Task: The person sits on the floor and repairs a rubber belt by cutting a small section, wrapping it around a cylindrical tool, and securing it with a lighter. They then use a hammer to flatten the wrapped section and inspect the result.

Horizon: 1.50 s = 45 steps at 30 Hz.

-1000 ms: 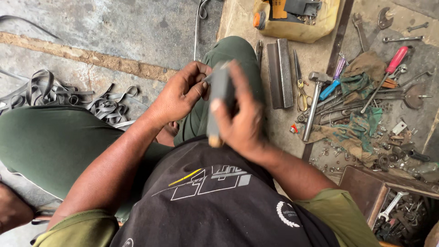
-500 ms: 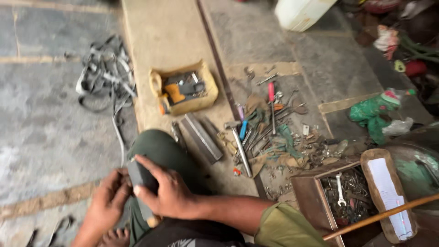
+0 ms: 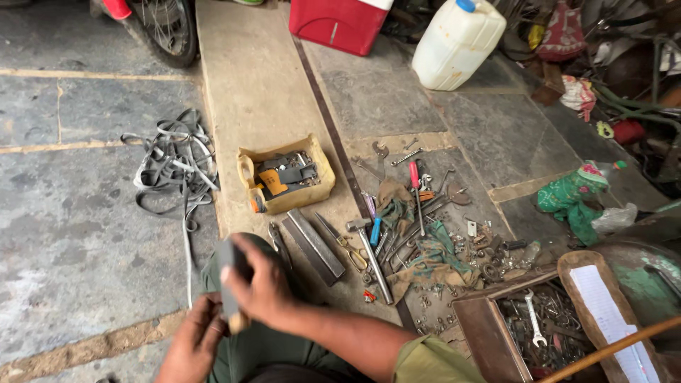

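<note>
Head view: I look down on my own knee, clothed in green, with both hands working just above it. My right hand (image 3: 266,287) is curled tight around a dark flat tool with a pale wooden handle end (image 3: 230,284), fingers wrapped over its top so that the handle pokes out below the palm; held upright like this, it seems braced against the leg for steadiness. My left hand (image 3: 195,340) sits just below and to the left of the right, fingers bent and touching the handle end, apparently propping it from underneath; whether it truly grips I cannot tell.

Just beyond the right hand lie two flat metal bars (image 3: 312,245), side by side on the stone, and past them a yellow tray of parts (image 3: 323,170). Off to the right of that hand spreads a heap of spanners, screwdrivers and rags (image 3: 415,227), and farther right an open wooden box of small hardware (image 3: 482,333). To the left, well apart, lies a tangle of grey straps (image 3: 174,159).
</note>
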Motion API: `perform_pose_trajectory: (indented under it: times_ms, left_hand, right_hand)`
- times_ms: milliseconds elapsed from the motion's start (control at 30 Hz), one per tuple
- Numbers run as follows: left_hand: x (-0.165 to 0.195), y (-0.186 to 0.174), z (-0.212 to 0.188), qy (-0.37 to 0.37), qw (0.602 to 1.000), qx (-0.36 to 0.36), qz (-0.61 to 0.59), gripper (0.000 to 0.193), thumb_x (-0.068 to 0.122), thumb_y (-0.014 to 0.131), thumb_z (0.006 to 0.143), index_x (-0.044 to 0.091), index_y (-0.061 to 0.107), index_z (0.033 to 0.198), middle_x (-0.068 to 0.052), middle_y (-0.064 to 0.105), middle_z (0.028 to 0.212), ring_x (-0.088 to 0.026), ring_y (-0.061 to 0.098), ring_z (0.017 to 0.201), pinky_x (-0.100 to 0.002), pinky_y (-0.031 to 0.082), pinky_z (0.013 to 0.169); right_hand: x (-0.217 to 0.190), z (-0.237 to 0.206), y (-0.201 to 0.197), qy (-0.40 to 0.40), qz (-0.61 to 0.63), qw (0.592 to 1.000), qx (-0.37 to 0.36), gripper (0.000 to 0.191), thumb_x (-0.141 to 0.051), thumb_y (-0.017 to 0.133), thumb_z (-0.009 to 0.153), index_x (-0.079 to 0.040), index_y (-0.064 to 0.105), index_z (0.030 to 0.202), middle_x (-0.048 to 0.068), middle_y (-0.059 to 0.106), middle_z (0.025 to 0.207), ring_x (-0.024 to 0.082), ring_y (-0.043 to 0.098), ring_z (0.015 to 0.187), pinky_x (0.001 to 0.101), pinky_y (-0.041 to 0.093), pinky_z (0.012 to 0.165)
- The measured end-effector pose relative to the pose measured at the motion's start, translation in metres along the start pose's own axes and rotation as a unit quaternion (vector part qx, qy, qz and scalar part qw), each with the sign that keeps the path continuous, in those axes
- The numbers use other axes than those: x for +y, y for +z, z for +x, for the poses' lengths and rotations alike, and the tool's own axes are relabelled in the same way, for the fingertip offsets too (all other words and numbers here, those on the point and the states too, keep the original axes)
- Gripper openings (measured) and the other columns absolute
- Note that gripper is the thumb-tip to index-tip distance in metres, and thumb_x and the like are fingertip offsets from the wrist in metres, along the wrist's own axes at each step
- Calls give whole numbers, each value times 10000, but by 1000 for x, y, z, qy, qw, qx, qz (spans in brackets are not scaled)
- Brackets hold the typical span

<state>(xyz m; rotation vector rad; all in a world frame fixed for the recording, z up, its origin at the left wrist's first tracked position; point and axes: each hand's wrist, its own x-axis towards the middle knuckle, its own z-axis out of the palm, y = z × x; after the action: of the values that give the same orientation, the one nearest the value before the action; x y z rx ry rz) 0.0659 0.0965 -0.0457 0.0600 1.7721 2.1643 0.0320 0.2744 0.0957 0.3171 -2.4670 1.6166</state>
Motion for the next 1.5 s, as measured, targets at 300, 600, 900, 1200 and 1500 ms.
perform_pose_trajectory:
  times_ms: [300, 600, 900, 1200, 1500]
  left_hand:
    - [-1, -34, 12, -29, 997, 60, 27, 337, 0, 528, 951, 22, 566, 1285, -107, 688, 925, -175, 604, 786, -316, 498, 704]
    - [4, -27, 10, -15, 998, 64, 5, 259, 35, 555, 972, -12, 572, 1226, -157, 674, 835, -218, 628, 693, -353, 542, 635]
    - [10, 8, 1, 10, 994, 38, 98, 229, 63, 566, 957, 15, 579, 1181, -94, 695, 760, -176, 648, 643, -320, 542, 604]
    - [-2, -1, 6, 44, 988, 55, 141, 316, 49, 568, 909, 70, 554, 1224, -42, 696, 809, -132, 643, 635, -287, 543, 580]
    - [11, -25, 10, -14, 995, 64, 82, 261, 51, 548, 949, 75, 601, 1203, -101, 691, 772, -164, 596, 602, -326, 508, 544]
  right_hand:
    - [-4, -30, 0, -76, 19, 990, -118, 669, -273, 648, 1010, 28, 455, 1576, 289, 660, 1321, 394, 674, 1272, 442, 523, 1112]
    - [5, -25, 5, -32, 7, 999, -35, 691, -315, 632, 987, 33, 443, 1553, 281, 666, 1326, 372, 707, 1204, 438, 559, 1032]
    - [-4, 2, 0, -99, -50, 989, 97, 654, -314, 642, 1041, 32, 447, 1561, 299, 644, 1421, 409, 667, 1286, 460, 540, 1075]
    - [7, -11, 6, 44, 23, 999, -8, 680, -304, 631, 944, 3, 459, 1526, 268, 672, 1330, 344, 708, 1212, 413, 558, 1019]
    - [-1, -36, -2, -152, -26, 984, -90, 680, -263, 645, 1009, 33, 414, 1576, 321, 586, 1458, 425, 596, 1381, 472, 463, 1176]
